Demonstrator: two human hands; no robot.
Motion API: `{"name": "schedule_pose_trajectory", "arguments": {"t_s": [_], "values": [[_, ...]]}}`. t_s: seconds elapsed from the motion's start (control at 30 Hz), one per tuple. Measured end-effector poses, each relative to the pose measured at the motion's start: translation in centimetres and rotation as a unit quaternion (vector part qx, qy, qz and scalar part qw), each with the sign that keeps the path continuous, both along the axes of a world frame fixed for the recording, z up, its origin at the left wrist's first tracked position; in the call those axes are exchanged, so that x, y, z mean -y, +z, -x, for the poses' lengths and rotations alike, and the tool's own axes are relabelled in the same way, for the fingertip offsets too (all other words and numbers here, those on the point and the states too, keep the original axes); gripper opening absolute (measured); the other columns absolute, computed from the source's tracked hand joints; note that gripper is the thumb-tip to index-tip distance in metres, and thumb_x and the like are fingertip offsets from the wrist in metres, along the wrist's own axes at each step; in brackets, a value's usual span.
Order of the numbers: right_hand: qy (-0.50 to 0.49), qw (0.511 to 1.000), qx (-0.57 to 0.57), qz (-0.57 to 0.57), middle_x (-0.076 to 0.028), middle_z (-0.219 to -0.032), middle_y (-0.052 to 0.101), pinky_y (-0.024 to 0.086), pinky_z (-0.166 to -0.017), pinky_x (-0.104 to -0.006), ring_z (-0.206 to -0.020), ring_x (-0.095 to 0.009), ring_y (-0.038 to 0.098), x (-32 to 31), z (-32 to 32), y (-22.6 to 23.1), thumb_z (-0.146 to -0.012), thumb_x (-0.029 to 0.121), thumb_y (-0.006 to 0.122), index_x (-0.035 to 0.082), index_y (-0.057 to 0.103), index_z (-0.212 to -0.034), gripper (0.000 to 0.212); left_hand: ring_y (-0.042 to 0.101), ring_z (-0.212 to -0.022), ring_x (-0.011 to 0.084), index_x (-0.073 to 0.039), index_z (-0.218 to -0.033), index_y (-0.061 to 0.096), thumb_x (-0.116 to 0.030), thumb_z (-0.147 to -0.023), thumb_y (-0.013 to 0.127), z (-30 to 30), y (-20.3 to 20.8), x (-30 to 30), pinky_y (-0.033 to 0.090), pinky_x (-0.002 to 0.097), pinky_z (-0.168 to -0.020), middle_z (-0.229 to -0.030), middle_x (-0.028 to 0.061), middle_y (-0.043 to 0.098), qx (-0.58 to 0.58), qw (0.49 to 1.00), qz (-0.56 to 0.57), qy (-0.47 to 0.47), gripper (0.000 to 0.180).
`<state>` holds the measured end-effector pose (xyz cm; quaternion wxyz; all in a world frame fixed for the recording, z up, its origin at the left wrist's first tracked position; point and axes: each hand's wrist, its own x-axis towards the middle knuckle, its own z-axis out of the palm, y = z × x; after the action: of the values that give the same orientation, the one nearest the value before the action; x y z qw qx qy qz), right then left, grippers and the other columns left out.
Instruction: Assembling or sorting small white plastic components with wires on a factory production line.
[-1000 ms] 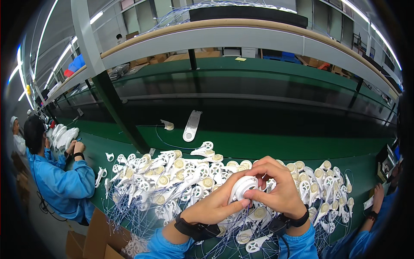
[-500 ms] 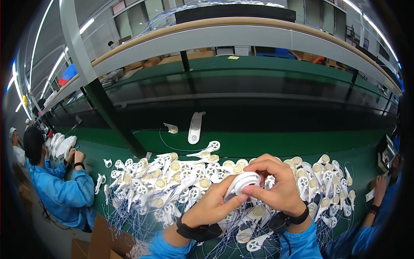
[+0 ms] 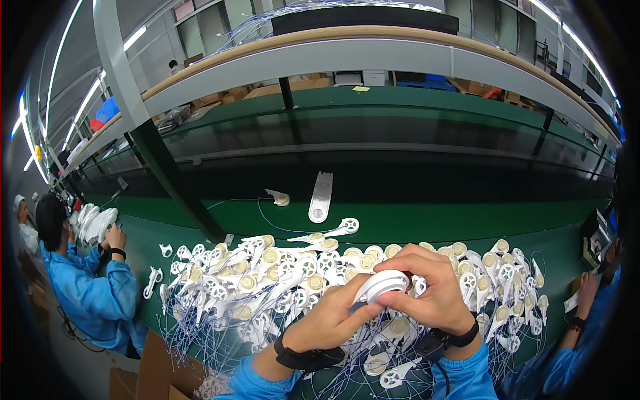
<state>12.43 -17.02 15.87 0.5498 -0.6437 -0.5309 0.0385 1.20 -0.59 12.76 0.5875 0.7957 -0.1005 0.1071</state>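
Observation:
Above a heap of parts, both my hands hold one white round plastic housing with a ringed face. My left hand grips its left side, thumb along the lower edge. My right hand closes on the right side, with its fingers over the top and its thumb pressed to the lower rim. My fingers partly cover the housing. Below and around lie many white plastic arms with spoked wheels, some carrying cream-coloured discs. Thin blue-white cords trail from the heap toward me.
On the green belt beyond lie a long white cover, a small disc piece and a wheeled arm. A green post rises left. Co-workers in blue flank me; a cardboard box stands lower left.
The loose pieces on the green belt have shifted to the right. The housing in my hands has tilted, its ringed face turned further downward. The co-worker at left has raised their hands slightly.

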Motion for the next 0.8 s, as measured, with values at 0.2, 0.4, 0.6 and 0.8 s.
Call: {"name": "schedule_pose_trajectory", "arguments": {"t_s": [0.2, 0.4, 0.6, 0.8], "values": [[0.009, 1.000, -0.025, -0.016, -0.007, -0.089, 0.064, 0.041, -0.057, -0.0234, -0.075, -0.014, 0.057, -0.43, 0.15, -0.05, -0.076, 0.018, 0.077, 0.003, 0.068, -0.104, 0.033, 0.068, -0.084, 0.0312, 0.001, -0.121, 0.051, -0.022, -0.093, 0.058, 0.12, 0.05, -0.19, 0.051, 0.0359, -0.073, -0.094, 0.0187, 0.066, -0.008, 1.000, -0.020, 0.007, 0.037], [0.020, 0.999, -0.028, 0.025, -0.008, -0.091, 0.064, 0.044, -0.060, -0.0252, -0.077, -0.015, 0.058, -0.09, -0.10, 0.33, -0.077, 0.016, 0.076, 0.003, 0.068, -0.104, 0.031, 0.067, -0.082, 0.0352, 0.002, -0.119, 0.049, -0.021, -0.092, 0.057, -0.10, -0.03, 0.07, 0.050, 0.0388, -0.071, -0.092, 0.0208, 0.065, 0.008, 1.000, -0.027, -0.008, 0.036], [0.029, 0.999, -0.019, 0.002, -0.008, -0.089, 0.063, 0.046, -0.065, -0.0287, -0.077, -0.018, 0.059, 0.01, -0.28, 0.46, -0.075, 0.015, 0.077, 0.002, 0.068, -0.102, 0.030, 0.066, -0.079, 0.0370, 0.002, -0.120, 0.048, -0.020, -0.093, 0.056, -0.16, -0.11, 0.04, 0.050, 0.0409, -0.068, -0.090, 0.0219, 0.065, 0.007, 0.999, -0.036, -0.019, 0.036], [0.000, 0.999, -0.014, 0.040, -0.010, -0.085, 0.062, 0.046, -0.066, -0.0285, -0.078, -0.019, 0.060, 0.10, 0.01, 0.50, -0.076, 0.016, 0.076, 0.002, 0.068, -0.100, 0.029, 0.067, -0.078, 0.0353, 0.002, -0.121, 0.049, -0.020, -0.094, 0.056, 0.00, 0.44, -0.15, 0.050, 0.0398, -0.069, -0.088, 0.0211, 0.065, -0.034, 0.998, -0.050, -0.015, 0.036]]}}
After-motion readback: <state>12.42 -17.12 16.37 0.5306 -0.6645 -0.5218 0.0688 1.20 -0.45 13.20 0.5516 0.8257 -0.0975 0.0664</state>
